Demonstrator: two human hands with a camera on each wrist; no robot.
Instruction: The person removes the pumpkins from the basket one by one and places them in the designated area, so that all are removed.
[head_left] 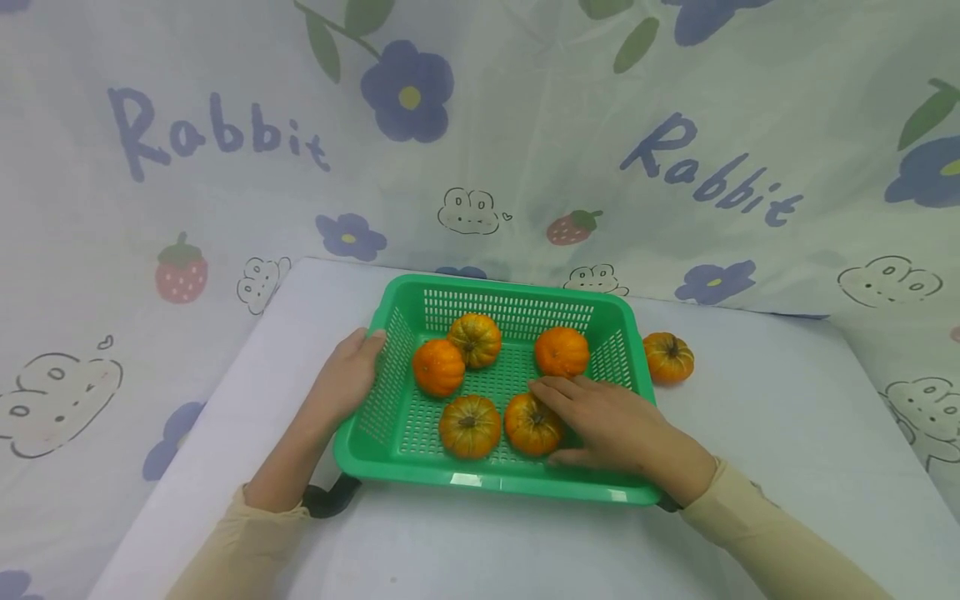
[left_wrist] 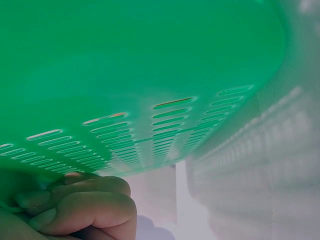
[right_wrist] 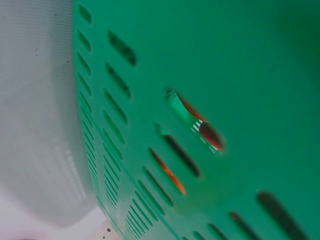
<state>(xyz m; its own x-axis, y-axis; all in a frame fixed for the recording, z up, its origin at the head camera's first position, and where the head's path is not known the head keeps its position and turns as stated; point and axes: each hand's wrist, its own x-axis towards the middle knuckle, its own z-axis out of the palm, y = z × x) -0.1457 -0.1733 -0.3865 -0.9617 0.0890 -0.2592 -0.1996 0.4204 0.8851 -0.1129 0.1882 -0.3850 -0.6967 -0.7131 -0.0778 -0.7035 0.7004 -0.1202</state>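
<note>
A green plastic basket with slotted walls holds several small orange pumpkins. My left hand grips its left rim, thumb on top; in the left wrist view the curled fingers lie against the outer wall. My right hand reaches over the right side into the basket and holds a striped pumpkin near the front, fingers behind it and thumb at its front right. Beside that one sits another striped pumpkin. The right wrist view shows mostly the basket wall, and the right hand is hidden there.
One more pumpkin sits on the white table just right of the basket. Farther back in the basket are a smooth orange pumpkin at right and two touching pumpkins at left. A printed cloth hangs behind the table.
</note>
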